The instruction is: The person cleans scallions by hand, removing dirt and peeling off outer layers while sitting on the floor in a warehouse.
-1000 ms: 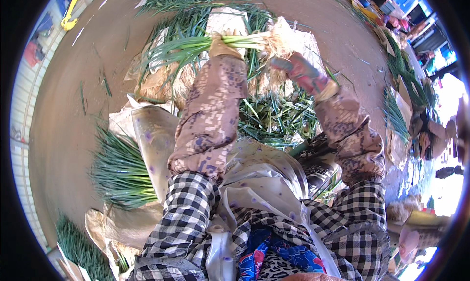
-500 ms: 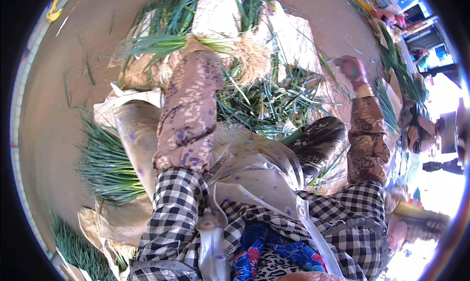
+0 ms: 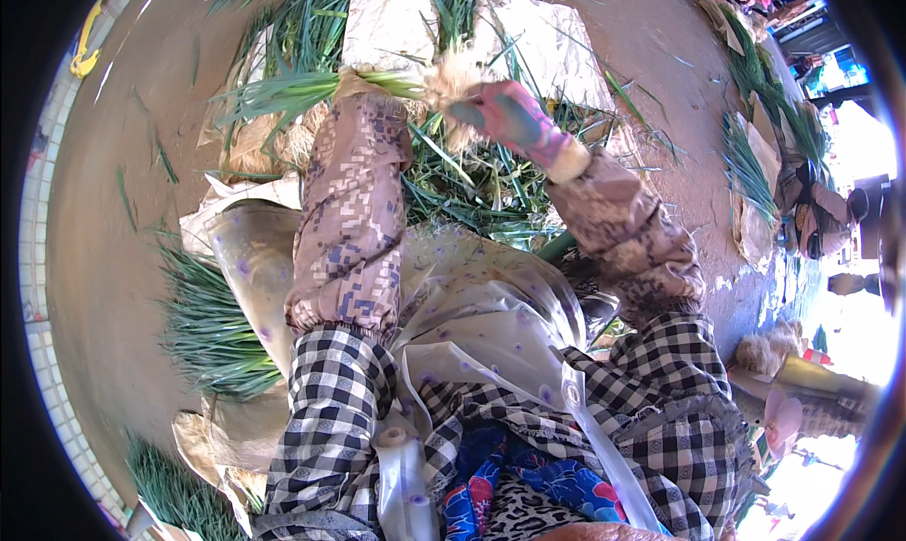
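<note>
Brown floor (image 3: 104, 286) spreads around you, with stray green blades scattered over it and a pale tiled edge (image 3: 38, 352) curving along your left; toward the far right it runs into a bright, crowded area. Ahead of you a white sack (image 3: 392, 22) and a second pale sheet (image 3: 557, 46) lie among long greens (image 3: 321, 32). Your left hand (image 3: 359, 82) is wrapped around the bunch of green onions (image 3: 392, 84), which lies crosswise above the sheets, its leaves pointing left and its shaggy roots (image 3: 451, 74) pointing right. Your right hand (image 3: 505, 116), in a pink and green glove, is at those roots with its fingertips overlapping them; whether they are closed on any strands, you cannot tell from here. Below the bunch, nearer your lap, a loose heap of leaves (image 3: 500, 192) covers the ground before your clear spotted apron (image 3: 472, 267). As for how far things have come, one bunch is gathered in your grasp with its roots attached, and the loose heap suggests that a fair amount has been sorted through. More long greens remain spread beyond the bunch, so the work looks only partway along. Beside your left arm lies a neat sheaf (image 3: 215, 329), with another sheaf (image 3: 175, 484) nearer you, though whether these are finished or waiting is unclear
</note>
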Demonstrator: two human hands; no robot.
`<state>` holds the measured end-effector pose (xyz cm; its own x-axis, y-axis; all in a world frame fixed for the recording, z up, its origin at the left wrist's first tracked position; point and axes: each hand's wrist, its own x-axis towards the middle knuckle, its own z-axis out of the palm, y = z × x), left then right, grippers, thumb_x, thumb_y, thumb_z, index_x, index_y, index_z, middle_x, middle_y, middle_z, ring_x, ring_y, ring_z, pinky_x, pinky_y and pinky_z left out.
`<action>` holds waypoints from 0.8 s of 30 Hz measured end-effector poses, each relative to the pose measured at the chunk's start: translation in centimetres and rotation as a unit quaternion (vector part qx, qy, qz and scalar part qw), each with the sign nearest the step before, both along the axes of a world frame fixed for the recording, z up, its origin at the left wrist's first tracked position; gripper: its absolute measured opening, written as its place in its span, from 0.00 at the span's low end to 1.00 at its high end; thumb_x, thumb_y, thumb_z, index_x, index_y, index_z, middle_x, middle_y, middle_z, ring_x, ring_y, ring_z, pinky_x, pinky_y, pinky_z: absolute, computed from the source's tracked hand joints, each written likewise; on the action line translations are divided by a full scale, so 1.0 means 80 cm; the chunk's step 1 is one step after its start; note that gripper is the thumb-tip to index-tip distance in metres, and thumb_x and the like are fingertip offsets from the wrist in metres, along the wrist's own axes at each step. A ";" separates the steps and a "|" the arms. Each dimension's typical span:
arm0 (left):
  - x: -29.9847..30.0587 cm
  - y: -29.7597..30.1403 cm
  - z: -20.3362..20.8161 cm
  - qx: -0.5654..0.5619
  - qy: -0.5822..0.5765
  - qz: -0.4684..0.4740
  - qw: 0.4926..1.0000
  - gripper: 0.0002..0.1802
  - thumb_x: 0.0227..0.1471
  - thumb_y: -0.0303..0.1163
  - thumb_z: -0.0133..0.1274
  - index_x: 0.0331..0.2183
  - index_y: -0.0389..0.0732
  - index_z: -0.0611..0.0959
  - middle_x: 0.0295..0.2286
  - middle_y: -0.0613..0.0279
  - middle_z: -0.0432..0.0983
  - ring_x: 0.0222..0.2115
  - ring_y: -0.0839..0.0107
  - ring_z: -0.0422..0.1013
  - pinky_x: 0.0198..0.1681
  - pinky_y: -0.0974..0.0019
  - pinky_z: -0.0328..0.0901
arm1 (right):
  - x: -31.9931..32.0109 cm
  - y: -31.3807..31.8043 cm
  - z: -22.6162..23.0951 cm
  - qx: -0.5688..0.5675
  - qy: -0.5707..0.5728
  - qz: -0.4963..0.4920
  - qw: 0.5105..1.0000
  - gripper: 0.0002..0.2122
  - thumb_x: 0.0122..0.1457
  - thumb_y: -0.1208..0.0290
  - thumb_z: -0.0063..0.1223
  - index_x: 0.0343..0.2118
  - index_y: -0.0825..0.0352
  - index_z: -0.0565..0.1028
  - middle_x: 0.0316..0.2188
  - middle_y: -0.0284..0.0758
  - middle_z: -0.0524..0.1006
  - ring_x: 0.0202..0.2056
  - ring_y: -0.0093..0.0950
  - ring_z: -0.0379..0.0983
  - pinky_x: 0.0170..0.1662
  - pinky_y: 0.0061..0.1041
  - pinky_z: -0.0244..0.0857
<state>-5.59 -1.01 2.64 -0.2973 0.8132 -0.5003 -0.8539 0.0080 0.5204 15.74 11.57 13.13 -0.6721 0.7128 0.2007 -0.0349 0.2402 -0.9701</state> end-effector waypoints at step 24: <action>0.003 0.145 0.047 -0.001 -0.106 0.109 0.988 0.16 0.48 0.41 0.47 0.36 0.42 0.69 0.28 0.56 0.71 0.27 0.64 0.69 0.33 0.57 0.69 | 0.024 0.015 -0.076 0.038 -0.144 0.015 0.989 0.19 0.47 0.67 0.53 0.43 0.66 0.64 0.48 0.38 0.63 0.46 0.28 0.61 0.50 0.28 0.55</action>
<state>-5.37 10.60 6.44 -0.3535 0.7405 -0.5716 -0.9254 -0.1877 0.3292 17.62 12.77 7.08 -0.7299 0.6817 0.0502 0.2316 0.3158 -0.9201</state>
